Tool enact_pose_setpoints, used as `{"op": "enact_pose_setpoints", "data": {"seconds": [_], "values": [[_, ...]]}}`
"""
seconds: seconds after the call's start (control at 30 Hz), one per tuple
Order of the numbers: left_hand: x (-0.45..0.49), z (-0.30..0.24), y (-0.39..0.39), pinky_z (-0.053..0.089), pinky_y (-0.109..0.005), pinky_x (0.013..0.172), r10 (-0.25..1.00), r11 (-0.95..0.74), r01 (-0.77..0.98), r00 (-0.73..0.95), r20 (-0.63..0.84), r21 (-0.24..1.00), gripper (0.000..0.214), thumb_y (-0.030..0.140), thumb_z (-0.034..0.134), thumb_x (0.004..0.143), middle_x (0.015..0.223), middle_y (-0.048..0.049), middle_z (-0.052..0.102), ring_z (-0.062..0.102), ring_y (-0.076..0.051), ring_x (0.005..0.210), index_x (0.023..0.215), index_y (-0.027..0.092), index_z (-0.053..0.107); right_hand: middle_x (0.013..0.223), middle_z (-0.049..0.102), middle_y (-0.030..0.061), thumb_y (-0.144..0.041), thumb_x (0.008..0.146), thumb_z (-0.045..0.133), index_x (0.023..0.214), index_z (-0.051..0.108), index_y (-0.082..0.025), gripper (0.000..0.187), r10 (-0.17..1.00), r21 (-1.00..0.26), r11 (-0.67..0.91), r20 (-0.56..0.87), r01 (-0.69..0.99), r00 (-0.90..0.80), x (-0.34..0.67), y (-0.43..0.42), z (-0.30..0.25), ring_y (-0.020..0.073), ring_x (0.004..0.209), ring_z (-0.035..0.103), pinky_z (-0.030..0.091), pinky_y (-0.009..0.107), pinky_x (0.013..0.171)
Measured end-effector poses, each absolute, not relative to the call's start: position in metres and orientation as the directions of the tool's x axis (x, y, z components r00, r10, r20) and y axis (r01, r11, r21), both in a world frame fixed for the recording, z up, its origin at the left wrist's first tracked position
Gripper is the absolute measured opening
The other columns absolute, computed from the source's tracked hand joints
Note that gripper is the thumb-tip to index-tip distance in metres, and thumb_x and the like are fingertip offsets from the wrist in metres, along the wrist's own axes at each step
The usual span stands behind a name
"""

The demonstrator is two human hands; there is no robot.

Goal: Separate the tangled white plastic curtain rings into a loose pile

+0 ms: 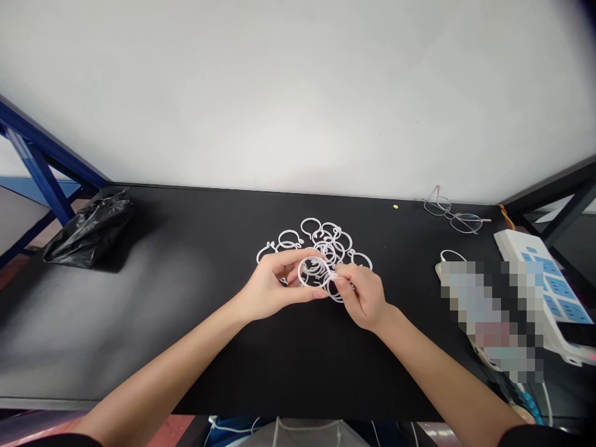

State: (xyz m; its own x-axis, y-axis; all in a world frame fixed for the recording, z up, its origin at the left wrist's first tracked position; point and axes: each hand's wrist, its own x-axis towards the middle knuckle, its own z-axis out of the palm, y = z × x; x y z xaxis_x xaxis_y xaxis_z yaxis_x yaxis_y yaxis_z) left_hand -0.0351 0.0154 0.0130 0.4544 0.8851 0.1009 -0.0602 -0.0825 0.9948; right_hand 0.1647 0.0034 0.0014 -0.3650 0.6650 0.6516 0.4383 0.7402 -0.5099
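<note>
A white plastic ring (300, 273) with a small clasp end is held between my two hands above the table. My left hand (274, 282) curves around its left side, thumb below and fingers above, gripping the rim. My right hand (361, 292) pinches the ring's clasp end between thumb and bent forefinger. Right behind and beneath the hands lies a loose pile of similar white rings (311, 219), several with small hooks or eyelets. Part of the pile is hidden by my hands.
The black table (195, 230) meets a white wall. A crumpled black plastic bag (93, 230) lies far left. At right are eyeglasses (465, 222), a blurred-out phone-like object (488, 323) and a white-and-blue power strip (554, 273). Blue metal framing (41, 167) stands at left.
</note>
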Motion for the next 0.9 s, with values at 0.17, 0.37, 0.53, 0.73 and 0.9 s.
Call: {"op": "enact_pose_setpoints", "data": {"seconds": [0.17, 0.37, 0.53, 0.73, 0.9], "values": [[-0.035, 0.015, 0.017, 0.043, -0.02, 0.05, 0.904, -0.176, -0.021, 0.392, 0.17, 0.984, 0.049, 0.026, 0.085, 0.064, 0.058, 0.0089, 0.034, 0.036, -0.006, 0.052, 0.109, 0.018, 0.069, 0.054, 0.049, -0.0066, -0.023, 0.098, 0.043, 0.082, 0.049, -0.022, 0.017, 0.702, -0.559, 0.708, 0.618, 0.431, -0.353, 0.166, 0.004, -0.001, 0.0088, 0.041, 0.041, 0.035, 0.022, 0.043], [-0.036, 0.016, 0.018, 0.043, -0.021, 0.051, 0.913, -0.23, 0.026, 0.353, 0.207, 0.973, 0.046, 0.031, 0.084, 0.066, 0.056, 0.0088, 0.034, 0.039, -0.007, 0.053, 0.107, 0.017, 0.069, 0.067, 0.064, -0.0039, -0.02, 0.093, 0.053, 0.098, 0.054, -0.024, 0.006, 0.729, -0.613, 0.682, 0.614, 0.398, -0.303, 0.167, 0.005, -0.001, 0.0109, 0.051, 0.06, 0.048, 0.022, 0.049], [-0.038, 0.014, 0.018, 0.044, -0.021, 0.053, 0.883, -0.385, 0.111, 0.332, 0.331, 0.916, 0.047, 0.033, 0.084, 0.067, 0.055, 0.0083, 0.04, 0.041, -0.008, 0.053, 0.109, 0.019, 0.069, 0.082, 0.073, 0.0017, -0.011, 0.087, 0.061, 0.104, 0.063, -0.023, 0.021, 0.623, -0.514, 0.767, 0.738, 0.384, -0.259, 0.163, 0.008, 0.005, 0.016, 0.068, 0.07, 0.059, 0.029, 0.061], [-0.04, 0.013, 0.019, 0.043, -0.02, 0.051, 0.843, -0.48, 0.125, 0.34, 0.417, 0.868, 0.048, 0.035, 0.083, 0.068, 0.053, 0.0087, 0.042, 0.042, -0.007, 0.051, 0.111, 0.018, 0.069, 0.089, 0.077, 0.0046, -0.006, 0.083, 0.065, 0.107, 0.069, -0.024, 0.03, 0.553, -0.474, 0.821, 0.8, 0.319, -0.233, 0.163, 0.009, 0.009, 0.0198, 0.076, 0.075, 0.063, 0.03, 0.062], [-0.043, 0.015, 0.021, 0.041, -0.019, 0.049, 0.826, -0.508, 0.143, 0.36, 0.433, 0.85, 0.05, 0.038, 0.082, 0.068, 0.053, 0.0079, 0.047, 0.038, -0.006, 0.048, 0.112, 0.017, 0.068, 0.095, 0.078, 0.0041, -0.004, 0.084, 0.065, 0.113, 0.07, -0.025, 0.036, 0.539, -0.467, 0.832, 0.809, 0.299, -0.235, 0.164, 0.009, 0.01, 0.0192, 0.075, 0.076, 0.065, 0.028, 0.062]]}}
